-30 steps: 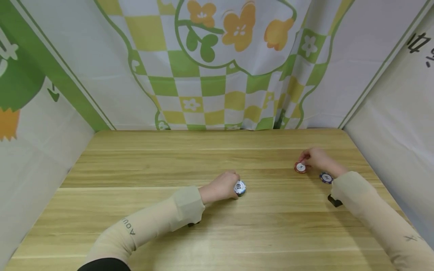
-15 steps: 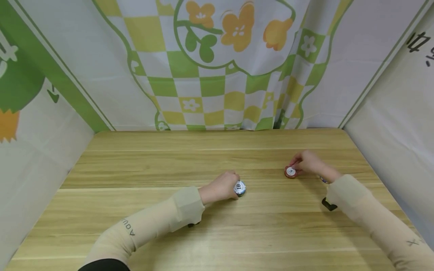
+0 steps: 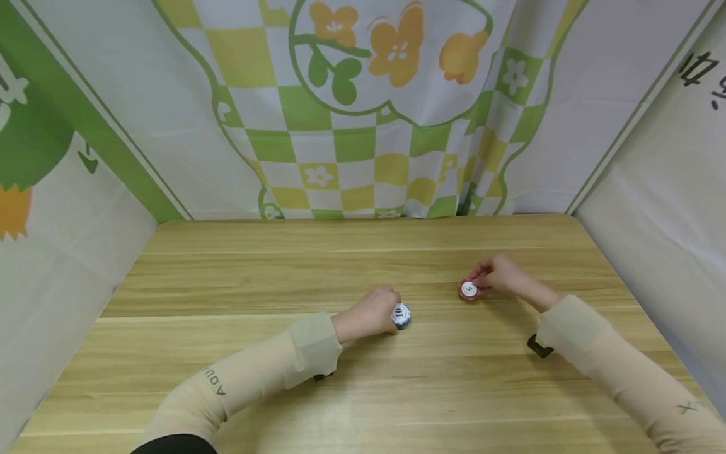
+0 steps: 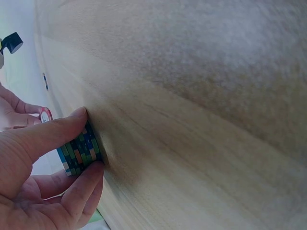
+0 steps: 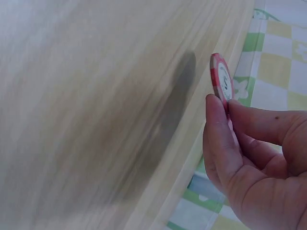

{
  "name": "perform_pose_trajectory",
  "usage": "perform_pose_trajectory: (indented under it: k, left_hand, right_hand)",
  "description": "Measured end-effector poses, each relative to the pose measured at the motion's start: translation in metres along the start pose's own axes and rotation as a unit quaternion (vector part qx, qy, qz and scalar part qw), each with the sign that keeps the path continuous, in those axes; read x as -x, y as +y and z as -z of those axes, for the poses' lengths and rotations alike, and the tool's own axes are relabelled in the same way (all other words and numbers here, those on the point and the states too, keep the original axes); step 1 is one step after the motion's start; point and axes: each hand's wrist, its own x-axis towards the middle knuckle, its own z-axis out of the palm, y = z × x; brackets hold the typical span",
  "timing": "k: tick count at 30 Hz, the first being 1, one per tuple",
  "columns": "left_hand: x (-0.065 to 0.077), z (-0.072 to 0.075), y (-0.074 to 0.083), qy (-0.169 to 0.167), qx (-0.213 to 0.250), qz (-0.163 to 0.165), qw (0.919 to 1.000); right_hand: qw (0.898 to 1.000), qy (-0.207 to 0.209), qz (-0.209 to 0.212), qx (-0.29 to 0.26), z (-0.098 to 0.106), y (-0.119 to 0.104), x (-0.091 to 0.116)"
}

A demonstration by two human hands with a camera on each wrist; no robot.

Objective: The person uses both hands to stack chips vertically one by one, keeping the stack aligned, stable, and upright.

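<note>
My left hand holds a stack of poker chips on the table, thumb on one side and fingers on the other. Its top chip is white and pale blue and reads 10. In the left wrist view the stack shows mixed blue, green and orange edges. To the right, my right hand pinches a red poker chip marked 5 between thumb and fingers. The right wrist view shows that red chip raised off the wood, its shadow apart from it.
A wooden table lies under both hands, with a checked floral curtain behind it. White cloth walls flank the sides. Flat on the table, a chip shows edge-on in the left wrist view; the right arm covers that area in the head view.
My right hand has moved left with the red chip, towards the stack. The purple chip has gone out of sight behind the right arm. My left hand has stayed still.
</note>
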Motion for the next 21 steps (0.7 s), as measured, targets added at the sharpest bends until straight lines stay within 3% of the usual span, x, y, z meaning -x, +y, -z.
perform_pose_trajectory:
  k: [10, 17, 21]
  left_hand:
    - [-0.001, 0.0, -0.001, -0.001, 0.003, 0.003, 1.0]
    - [-0.001, 0.0, 0.0, -0.003, 0.005, 0.006, 1.0]
    - [-0.001, 0.0, 0.0, -0.003, 0.006, 0.005, 1.0]
  right_hand:
    - [1.0, 0.001, -0.005, -0.015, -0.014, -0.014, 0.003]
    - [0.994, -0.015, -0.023, -0.105, -0.025, -0.024, 0.002]
    - [0.992, -0.018, -0.017, -0.12, -0.03, -0.028, 0.002]
